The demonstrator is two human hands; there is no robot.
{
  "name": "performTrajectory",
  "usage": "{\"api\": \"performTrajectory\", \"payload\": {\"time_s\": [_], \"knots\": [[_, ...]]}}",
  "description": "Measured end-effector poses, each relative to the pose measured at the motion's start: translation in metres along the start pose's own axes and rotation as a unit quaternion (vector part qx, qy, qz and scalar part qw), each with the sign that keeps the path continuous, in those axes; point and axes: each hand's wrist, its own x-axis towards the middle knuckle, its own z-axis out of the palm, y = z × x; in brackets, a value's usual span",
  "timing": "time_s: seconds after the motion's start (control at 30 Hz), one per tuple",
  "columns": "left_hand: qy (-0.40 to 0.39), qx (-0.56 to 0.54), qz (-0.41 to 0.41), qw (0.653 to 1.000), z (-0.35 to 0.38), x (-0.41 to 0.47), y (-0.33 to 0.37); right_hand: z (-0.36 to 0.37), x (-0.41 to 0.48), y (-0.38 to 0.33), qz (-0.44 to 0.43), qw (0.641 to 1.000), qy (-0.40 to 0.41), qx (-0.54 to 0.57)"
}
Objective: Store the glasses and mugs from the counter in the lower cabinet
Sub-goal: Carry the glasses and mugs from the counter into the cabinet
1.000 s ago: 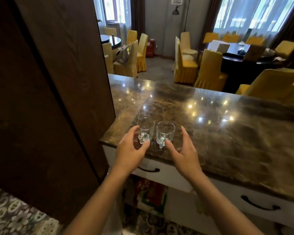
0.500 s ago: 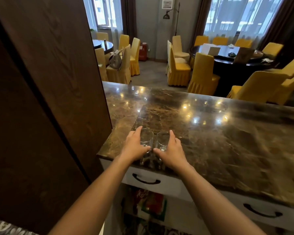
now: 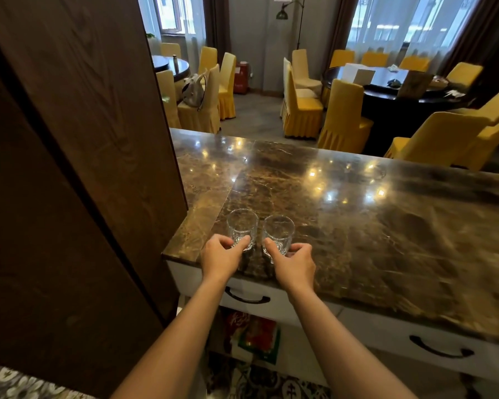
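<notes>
Two small clear glass mugs stand side by side near the front left corner of the dark marble counter (image 3: pixel 386 231). My left hand (image 3: pixel 221 256) grips the base of the left mug (image 3: pixel 242 226), thumb and fingers curled around it. My right hand (image 3: pixel 294 263) grips the lower part of the right mug (image 3: pixel 278 233) in the same way. Both mugs are upright, and their handles are hidden behind my fingers.
A tall dark wooden panel (image 3: pixel 69 168) stands close on the left. White drawers with black handles (image 3: pixel 247 298) sit under the counter, above an open space holding colourful packets (image 3: pixel 257 332). Yellow-covered chairs (image 3: pixel 343 116) and round tables stand beyond the counter.
My hands went from open beside the mugs to closed around them, then slid back toward me to grip their lower parts. The view tilted up a little.
</notes>
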Motion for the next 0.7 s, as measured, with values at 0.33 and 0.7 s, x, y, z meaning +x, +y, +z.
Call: {"api": "performTrajectory", "payload": {"time_s": [0.33, 0.7], "knots": [[-0.026, -0.147, -0.061, 0.987, 0.012, -0.015, -0.002, 0.0, -0.011, 0.0, 0.007, 0.987, -0.068, 0.146], [-0.018, -0.342, -0.088, 0.935, 0.009, -0.073, -0.02, -0.045, -0.033, 0.036, -0.092, 0.989, -0.083, 0.082]]}}
